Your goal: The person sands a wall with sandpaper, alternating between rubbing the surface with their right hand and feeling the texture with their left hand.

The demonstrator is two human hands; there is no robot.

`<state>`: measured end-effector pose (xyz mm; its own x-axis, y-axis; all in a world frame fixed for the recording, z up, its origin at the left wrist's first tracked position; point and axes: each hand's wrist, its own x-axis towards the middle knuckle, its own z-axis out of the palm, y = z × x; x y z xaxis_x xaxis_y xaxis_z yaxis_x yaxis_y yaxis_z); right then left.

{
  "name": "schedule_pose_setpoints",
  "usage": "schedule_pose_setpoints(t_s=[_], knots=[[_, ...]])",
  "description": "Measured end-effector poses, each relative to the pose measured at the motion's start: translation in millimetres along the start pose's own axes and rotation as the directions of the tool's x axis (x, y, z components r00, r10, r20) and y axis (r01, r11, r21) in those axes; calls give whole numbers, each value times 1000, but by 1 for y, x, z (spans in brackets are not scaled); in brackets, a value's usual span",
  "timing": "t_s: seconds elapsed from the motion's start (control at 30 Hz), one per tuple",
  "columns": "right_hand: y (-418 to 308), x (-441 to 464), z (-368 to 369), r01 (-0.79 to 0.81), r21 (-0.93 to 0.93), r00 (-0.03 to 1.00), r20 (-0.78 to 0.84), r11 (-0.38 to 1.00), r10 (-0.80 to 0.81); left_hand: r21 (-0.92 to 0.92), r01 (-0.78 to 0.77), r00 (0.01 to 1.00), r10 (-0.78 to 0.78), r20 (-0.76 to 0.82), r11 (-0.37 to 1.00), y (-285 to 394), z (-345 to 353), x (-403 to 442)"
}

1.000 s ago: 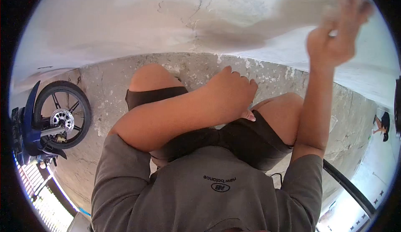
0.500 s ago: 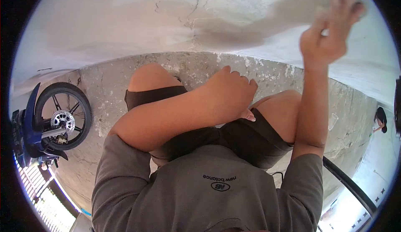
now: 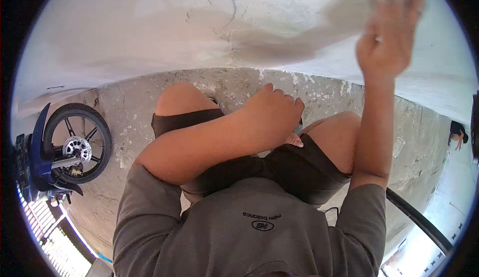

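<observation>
My right hand (image 3: 386, 42) is raised against the pale wall (image 3: 149, 27) at the upper right, its shadow falling across the plaster. Motion smears the fingertips; they press on a small dark-greyish thing that I cannot make out. Thin cracks run down the wall left of the hand. My left hand (image 3: 279, 115) hangs between my knees, back upward, with its fingers curled and the thumb tucked below. Whatever it may hold is mostly hidden; only a small grey-green patch shows beside the fingers. Dark shorts (image 3: 214, 175) cover my thighs as I squat.
A blue motorcycle's front wheel (image 3: 101, 145) stands on the left. A clear cup (image 3: 398, 147) lies on the worn concrete floor (image 3: 132, 122) at the right. Farther right is another person (image 3: 457, 134), near the wall. A black bar (image 3: 419, 220) slants behind my right arm.
My right hand has shifted slightly up and left on the wall. My left hand has stayed nearly still. The distant person's arm has moved, and the whole view has tilted a little.
</observation>
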<state>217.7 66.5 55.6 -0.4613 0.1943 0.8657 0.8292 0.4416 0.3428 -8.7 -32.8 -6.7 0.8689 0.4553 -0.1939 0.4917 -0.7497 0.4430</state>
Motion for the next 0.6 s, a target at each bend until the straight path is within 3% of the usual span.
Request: schedule_pose_setpoints(t_s=[0.03, 0.07, 0.1, 0.17, 0.2, 0.23, 0.3, 0.33, 0.37, 0.43, 0.47, 0.5, 0.57, 0.6], knots=[[7, 10, 1, 25, 85, 990, -143, 996, -13, 0, 3, 1000, -3, -29, 1000, 0, 1, -1], [3, 15, 0, -58, 91, 968, -237, 994, 78, -4, 5, 1000, -5, -28, 1000, 0, 1, -2], [8, 9, 5, -60, 92, 969, -234, 994, 80, -17, -4, 1000, 3, -25, 1000, 1, -2, -2], [20, -17, 21, 127, -2, 989, -72, 992, -126, -22, -22, 999, 22, -23, 1000, 1, -6, -1], [-5, -25, 23, 23, -83, 999, 39, 996, -20, -27, -13, 1000, 13, 15, 1000, 1, -7, -1], [-1, -25, 22, 22, -92, 999, 38, 995, -19, -30, -3, 999, 4, 52, 1000, 1, -9, 0], [14, -28, 23, 172, -21, 984, 52, 985, -171, -8, -12, 1000, 12, 7, 1000, 1, -4, -2], [32, -14, 23, 238, -73, 968, -59, 969, -242, 8, -11, 999, 12, -37, 1000, 1, -2, -2], [33, -14, 26, 239, -69, 968, -59, 969, -243, 5, -9, 999, 9, -38, 1000, 0, -3, -2], [33, -16, 29, 50, -130, 980, -187, 990, -74, -27, -19, 1000, 18, -20, 999, 1, -6, -2], [29, -17, 39, 148, -138, 962, -211, 979, -175, -25, -21, 1000, 21, -18, 999, 1, -6, -1], [9, -18, 33, 146, -143, 962, -211, 979, -174, -14, -14, 1000, 14, 9, 1000, 1, -6, 0], [-35, -22, 11, 5, 21, 980, 198, 1000, -9, 5, -11, 999, 11, 35, 1000, 0, -7, 1], [-19, -22, 28, 136, -69, 988, 83, 988, -130, 0, -6, 1000, 6, 26, 1000, 0, -5, 1]])
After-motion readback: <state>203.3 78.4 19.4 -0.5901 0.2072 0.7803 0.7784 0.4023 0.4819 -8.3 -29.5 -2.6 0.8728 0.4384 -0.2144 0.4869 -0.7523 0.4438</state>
